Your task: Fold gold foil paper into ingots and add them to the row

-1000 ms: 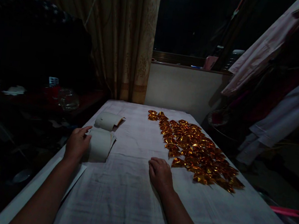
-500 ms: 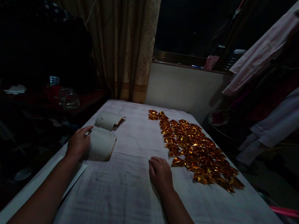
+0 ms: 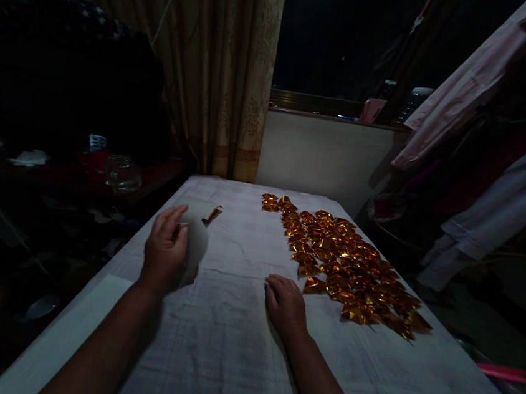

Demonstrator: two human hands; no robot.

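My left hand point(image 3: 166, 246) is over the near curved stack of pale paper point(image 3: 194, 252) at the left of the table. Its fingers are bent and stand apart from the thumb, with nothing visible between them. The hand covers much of this stack, so any touch is hard to make out. Just beyond lies a second curved pale stack point(image 3: 200, 208) with a golden-brown edge. My right hand point(image 3: 285, 303) rests on the white cloth point(image 3: 225, 331), fingers lightly curled and their undersides hidden. To its right spread many folded gold foil pieces point(image 3: 341, 255).
A flat pale sheet point(image 3: 75, 321) lies along the table's left edge. Left of the table, a dark side table holds a glass jar point(image 3: 123, 174) and a red container point(image 3: 93, 163). A curtain point(image 3: 237, 81) hangs behind; clothes point(image 3: 503, 185) hang at the right.
My left hand has moved right from the near paper stack's left edge to over it, now covering much of it. My right hand has stayed about where it was.
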